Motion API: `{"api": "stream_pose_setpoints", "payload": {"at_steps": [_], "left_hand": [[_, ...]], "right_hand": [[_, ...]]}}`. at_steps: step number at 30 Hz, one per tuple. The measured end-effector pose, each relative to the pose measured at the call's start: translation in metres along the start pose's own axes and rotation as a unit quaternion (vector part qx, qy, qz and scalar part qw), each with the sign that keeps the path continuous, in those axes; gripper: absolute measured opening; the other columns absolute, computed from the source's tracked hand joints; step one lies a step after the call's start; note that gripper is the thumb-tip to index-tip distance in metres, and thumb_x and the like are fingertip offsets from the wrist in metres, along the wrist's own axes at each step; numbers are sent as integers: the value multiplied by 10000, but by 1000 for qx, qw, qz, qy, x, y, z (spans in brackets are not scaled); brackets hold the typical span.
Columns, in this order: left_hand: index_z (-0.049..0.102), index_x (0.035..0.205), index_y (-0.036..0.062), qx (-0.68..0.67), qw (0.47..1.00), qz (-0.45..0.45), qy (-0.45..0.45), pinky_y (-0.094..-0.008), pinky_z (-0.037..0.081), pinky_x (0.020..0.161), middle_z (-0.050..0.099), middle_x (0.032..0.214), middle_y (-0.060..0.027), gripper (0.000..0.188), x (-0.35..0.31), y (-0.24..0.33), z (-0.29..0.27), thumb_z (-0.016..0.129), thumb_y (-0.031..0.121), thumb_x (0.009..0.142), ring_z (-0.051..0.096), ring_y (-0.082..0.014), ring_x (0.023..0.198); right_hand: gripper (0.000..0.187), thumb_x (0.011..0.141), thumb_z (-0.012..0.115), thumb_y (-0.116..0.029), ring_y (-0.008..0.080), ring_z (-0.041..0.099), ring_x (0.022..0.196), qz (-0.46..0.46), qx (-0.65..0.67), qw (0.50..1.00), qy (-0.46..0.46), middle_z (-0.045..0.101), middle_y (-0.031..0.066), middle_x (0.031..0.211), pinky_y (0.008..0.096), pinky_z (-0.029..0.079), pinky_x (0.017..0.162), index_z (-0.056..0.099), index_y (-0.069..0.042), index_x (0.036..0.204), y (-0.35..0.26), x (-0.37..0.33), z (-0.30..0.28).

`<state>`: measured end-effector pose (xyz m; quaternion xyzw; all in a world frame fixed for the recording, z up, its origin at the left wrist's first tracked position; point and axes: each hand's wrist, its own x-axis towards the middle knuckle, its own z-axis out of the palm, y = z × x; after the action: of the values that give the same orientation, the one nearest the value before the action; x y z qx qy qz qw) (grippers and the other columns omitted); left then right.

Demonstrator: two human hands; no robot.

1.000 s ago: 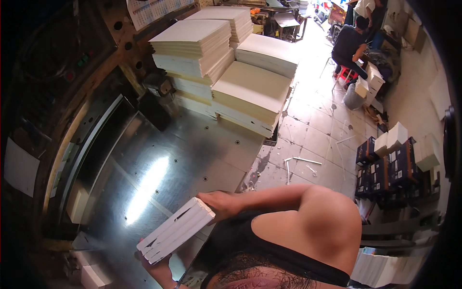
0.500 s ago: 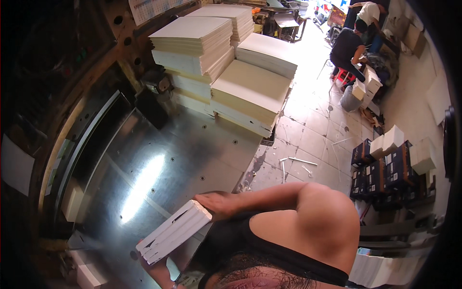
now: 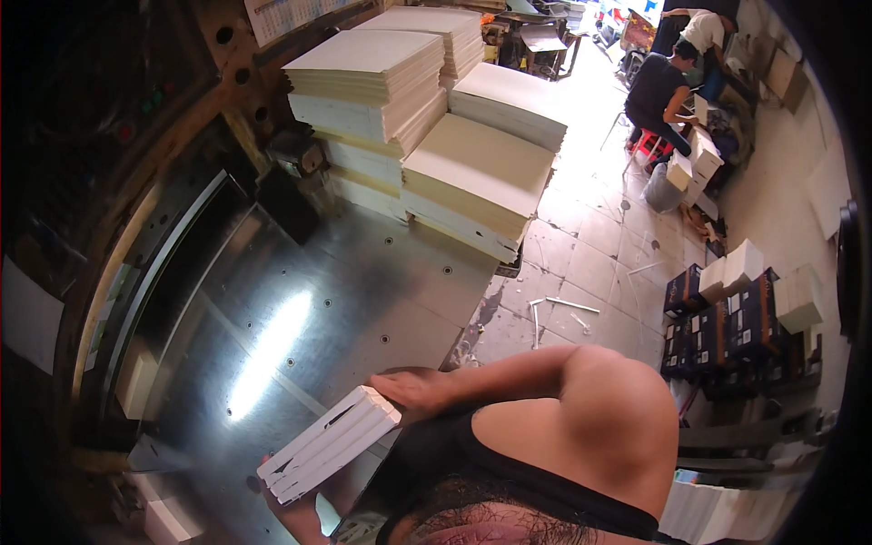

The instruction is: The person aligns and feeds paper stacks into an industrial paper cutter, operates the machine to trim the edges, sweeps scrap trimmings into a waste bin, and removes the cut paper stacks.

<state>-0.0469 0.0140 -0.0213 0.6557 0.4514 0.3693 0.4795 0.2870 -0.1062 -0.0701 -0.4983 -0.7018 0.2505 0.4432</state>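
Upright over the metal table, near my body, stands a small stack of white paper blocks, pressed side by side with their long narrow edges facing up. One edge has a dark split in its white covering. My right hand grips the far right end of the stack, with its fingers mostly behind it. At the near left end, my left hand closes round the stack; a fingertip shows beside the corner, and the rest is partly hidden below.
Tall piles of cream paper sheets stand at the table's far end. A dark cutting machine borders the left side. Dark boxes with white paper blocks on top line the right wall. Two people work farther back; offcut strips lie on the tiled floor.
The stack stays almost in place, tipped very slightly. My right hand's fingers have shifted a little at its end. One person in the background has bent lower.
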Motion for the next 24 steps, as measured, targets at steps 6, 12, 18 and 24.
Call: {"api": "stream_pose_setpoints", "payload": {"at_steps": [6,12,18,24], "left_hand": [[178,1631,72,49,983,-11,-179,-520,335,1188,330,1589,-168,1128,4,47,-32,866,50,738,408,-313,1444],[141,1647,26,559,766,232,-216,-618,50,1255,141,1712,-212,995,-5,81,24,715,349,901,147,-411,1581],[296,1612,23,568,761,249,-191,-590,124,1262,300,1674,-172,801,-11,81,48,573,439,987,244,-373,1561],[334,1597,22,558,776,244,-162,-587,147,1256,335,1658,-173,746,-23,100,59,507,465,1023,281,-374,1547]], "right_hand": [[644,773,868,-270,418,611,992,14,1,1000,-13,593,202,1017,474,488,833,454,-44,1211,-7,1,-7],[676,760,880,-293,422,621,981,28,-8,999,-18,606,210,1010,472,496,826,459,-38,1224,-11,4,-6],[677,904,715,-552,319,650,991,-66,161,984,-30,656,201,1039,416,501,841,535,14,1229,-5,16,-32],[630,1005,602,-551,186,654,996,10,315,942,-113,713,127,1043,353,509,877,661,61,1144,-38,70,-67]]}}
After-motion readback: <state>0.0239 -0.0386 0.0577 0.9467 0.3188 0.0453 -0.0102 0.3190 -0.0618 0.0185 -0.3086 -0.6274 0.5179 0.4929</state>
